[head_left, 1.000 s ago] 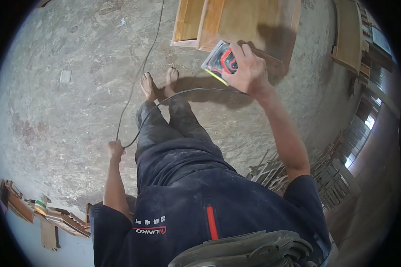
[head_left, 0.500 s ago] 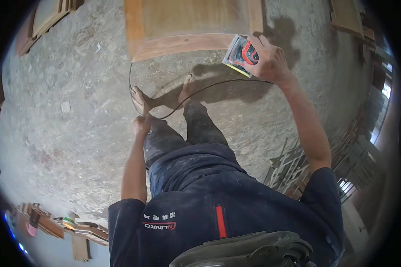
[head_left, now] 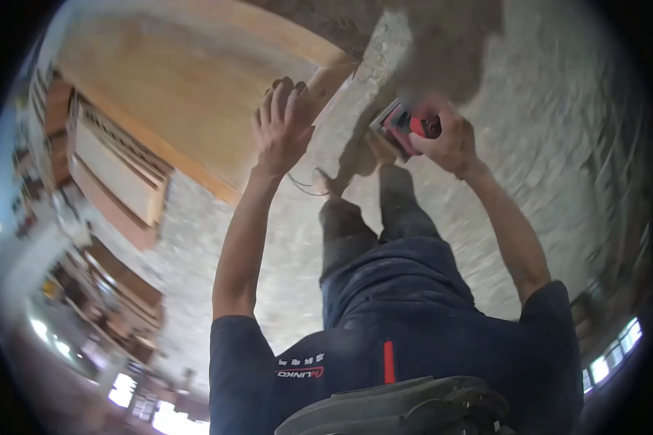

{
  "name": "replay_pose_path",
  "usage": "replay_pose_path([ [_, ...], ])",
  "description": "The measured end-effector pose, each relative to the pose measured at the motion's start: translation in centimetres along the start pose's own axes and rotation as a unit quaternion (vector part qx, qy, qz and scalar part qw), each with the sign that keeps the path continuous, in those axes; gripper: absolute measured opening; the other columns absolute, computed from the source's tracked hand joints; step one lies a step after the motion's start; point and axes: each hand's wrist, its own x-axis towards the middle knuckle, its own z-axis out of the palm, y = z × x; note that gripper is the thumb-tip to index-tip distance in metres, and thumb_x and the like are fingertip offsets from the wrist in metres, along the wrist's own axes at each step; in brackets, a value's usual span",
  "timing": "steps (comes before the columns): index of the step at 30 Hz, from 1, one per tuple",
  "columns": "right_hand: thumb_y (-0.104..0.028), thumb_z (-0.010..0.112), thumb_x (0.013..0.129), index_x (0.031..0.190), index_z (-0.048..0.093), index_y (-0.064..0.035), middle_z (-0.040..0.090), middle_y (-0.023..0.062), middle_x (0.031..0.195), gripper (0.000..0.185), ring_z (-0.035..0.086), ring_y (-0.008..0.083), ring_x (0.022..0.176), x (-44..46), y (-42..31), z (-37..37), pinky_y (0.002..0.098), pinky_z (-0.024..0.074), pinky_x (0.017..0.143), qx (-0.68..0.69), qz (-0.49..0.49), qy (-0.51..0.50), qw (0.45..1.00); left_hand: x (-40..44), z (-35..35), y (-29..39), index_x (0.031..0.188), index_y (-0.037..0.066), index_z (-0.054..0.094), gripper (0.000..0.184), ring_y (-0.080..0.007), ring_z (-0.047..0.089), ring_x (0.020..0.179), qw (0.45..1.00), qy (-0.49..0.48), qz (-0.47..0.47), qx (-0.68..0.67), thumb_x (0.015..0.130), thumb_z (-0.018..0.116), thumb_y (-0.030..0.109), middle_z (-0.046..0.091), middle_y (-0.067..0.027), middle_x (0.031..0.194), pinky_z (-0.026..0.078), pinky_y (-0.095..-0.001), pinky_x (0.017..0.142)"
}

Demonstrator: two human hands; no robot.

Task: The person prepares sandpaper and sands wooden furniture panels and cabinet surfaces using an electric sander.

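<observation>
A red and black sander (head_left: 399, 130) with a flat pad hangs in the air, tilted. My right hand (head_left: 450, 138) is wrapped round its red body. Fingers apart, my left hand (head_left: 281, 127) is over the near edge of a large wooden panel (head_left: 174, 80) and holds nothing. Whether its fingertips touch the wood I cannot tell. Part of a dark cable (head_left: 305, 185) curves beside one of my feet, below the panel's corner.
Framed wooden panels (head_left: 116, 170) lean together at the left, with more wooden pieces (head_left: 123, 283) below them. My feet are on the rough concrete floor (head_left: 196, 268). Lit windows (head_left: 613, 355) show at the lower right.
My left hand has let go of the cable, risen to the panel and opened. The view has turned, and the panel now fills the upper left. The sander is still in my right hand.
</observation>
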Motion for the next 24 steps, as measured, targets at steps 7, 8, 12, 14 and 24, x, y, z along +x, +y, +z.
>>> replay_pose_path([
  [7,-0.028,0.088,0.074,0.118,0.065,-0.0027,0.069,0.0147,0.097,0.057,0.070,0.0312,0.089,-11.3,-3.5,11.4,0.0415,0.0567,0.084,0.359,0.245,0.094,0.896,11.3,7.3,-1.4,0.151,0.018,0.056,0.081,-0.0384,0.042,0.151,0.965,-0.033,0.259,0.010,0.075,0.078,0.036,0.051,-0.0166,0.159,0.024,-0.0640,0.118],
  [8,-0.028,0.088,0.074,0.119,0.064,-0.0020,0.069,0.0134,0.096,0.057,0.070,0.0278,0.088,-11.8,-3.8,12.8,0.0390,0.0566,0.084,0.387,0.251,0.113,0.880,13.3,8.0,-1.0,0.151,0.018,0.056,0.081,-0.0384,0.042,0.151,0.957,-0.047,0.284,0.011,0.075,0.078,0.036,0.051,-0.0166,0.159,0.024,-0.0640,0.118],
  [12,-0.024,0.090,0.075,0.118,0.065,-0.0018,0.070,0.0088,0.095,0.055,0.069,0.0177,0.087,-14.2,-6.4,20.1,0.0346,0.0566,0.083,0.577,0.304,0.176,0.737,17.6,8.8,0.9,0.109,0.013,0.075,0.030,-0.0315,0.068,0.107,0.936,-0.115,0.333,-0.019,0.086,0.074,0.032,0.074,-0.0131,0.108,0.046,-0.0498,0.096],
  [14,-0.023,0.091,0.076,0.119,0.065,-0.0020,0.070,0.0061,0.096,0.055,0.066,0.0120,0.087,-12.9,-8.1,22.5,0.0313,0.0564,0.081,0.577,0.278,0.208,0.740,18.8,9.2,0.0,0.093,0.010,0.077,0.022,-0.0297,0.073,0.087,0.934,-0.188,0.300,-0.055,0.090,0.073,0.031,0.075,-0.0116,0.088,0.052,-0.0447,0.084],
  [24,-0.011,0.087,0.084,0.126,0.059,-0.0024,0.071,0.0028,0.105,0.052,0.067,0.0060,0.091,-10.5,-10.1,24.5,0.0248,0.0553,0.082,0.720,0.289,0.165,0.609,18.9,9.9,-1.2,0.090,0.003,0.080,0.048,-0.0335,0.073,0.078,0.982,-0.116,0.123,-0.087,0.106,0.052,0.039,0.076,-0.0168,0.082,0.052,-0.0434,0.076],
])
